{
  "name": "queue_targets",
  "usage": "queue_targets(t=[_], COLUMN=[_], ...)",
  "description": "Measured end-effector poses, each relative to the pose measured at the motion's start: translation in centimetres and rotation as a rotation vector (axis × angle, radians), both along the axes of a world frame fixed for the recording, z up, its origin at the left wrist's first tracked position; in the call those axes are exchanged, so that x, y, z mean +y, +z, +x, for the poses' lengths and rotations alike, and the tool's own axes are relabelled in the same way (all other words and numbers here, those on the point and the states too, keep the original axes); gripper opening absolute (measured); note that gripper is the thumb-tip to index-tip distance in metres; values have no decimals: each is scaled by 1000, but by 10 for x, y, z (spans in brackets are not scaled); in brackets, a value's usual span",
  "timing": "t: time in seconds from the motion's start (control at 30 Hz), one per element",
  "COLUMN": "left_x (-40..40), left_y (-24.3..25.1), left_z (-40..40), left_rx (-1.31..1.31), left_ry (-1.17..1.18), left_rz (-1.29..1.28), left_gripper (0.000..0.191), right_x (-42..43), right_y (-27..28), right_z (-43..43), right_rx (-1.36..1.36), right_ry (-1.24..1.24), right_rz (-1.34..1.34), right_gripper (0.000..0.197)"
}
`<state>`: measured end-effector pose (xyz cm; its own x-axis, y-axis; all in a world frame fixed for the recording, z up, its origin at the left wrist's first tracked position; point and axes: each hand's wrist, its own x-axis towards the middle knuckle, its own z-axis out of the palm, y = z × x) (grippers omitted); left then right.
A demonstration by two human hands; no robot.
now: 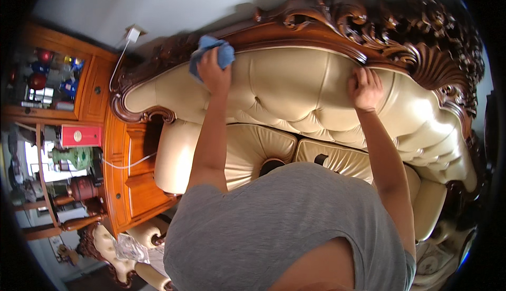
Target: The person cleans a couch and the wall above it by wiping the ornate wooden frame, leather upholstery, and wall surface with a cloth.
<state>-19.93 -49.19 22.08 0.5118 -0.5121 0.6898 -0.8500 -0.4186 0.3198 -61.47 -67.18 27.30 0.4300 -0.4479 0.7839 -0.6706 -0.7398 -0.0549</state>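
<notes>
A blue cloth [226, 53] is bunched under my left hand [214, 69]. The hand presses it where the carved wooden frame [269, 36] meets the upper left of the sofa's cream tufted backrest [290, 77]. Farther right, my right hand [365, 89] leans on the top of the same backrest, just below the wooden rail. Its fingers are curled together, and nothing shows in them; their undersides are hidden. Below my arms lie the sofa's cream seat cushions [253, 148], partly covered by my body.
On the left stands an orange-brown wooden cabinet [136, 172] with shelves of vases and a red box [81, 136]. A white plug adapter [133, 34] on the wall trails a white cord. Dense carving [438, 59] rises at the upper right. A cream armchair [104, 237] is at lower left.
</notes>
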Motion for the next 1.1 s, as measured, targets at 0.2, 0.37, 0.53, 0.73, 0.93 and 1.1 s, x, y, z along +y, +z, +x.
queue_targets(t=[0.2,0.37,0.53,0.73,0.93,1.1], left_x=[-62,-88,-103,-90,-21,6], left_y=[25,77,69,67,25,-11], left_z=[-96,-234,-271,-222,-96,-31], left_rx=[198,39,-348,-460,11,153], left_ry=[167,-130,-633,-744,-263,311], left_rz=[-85,70,122,-18,-33,-43], left_gripper=[71,85,70,46,69,74], right_x=[2,2,-21,-33,-34,-41], right_y=[2,12,27,26,19,15], right_z=[0,-9,-31,-47,-45,-46], right_rx=[-29,-71,31,11,33,54], right_ry=[1,77,-116,-110,-98,-109], right_rz=[38,87,218,-37,-102,-143], right_gripper=[15,12,19,6,6,8])
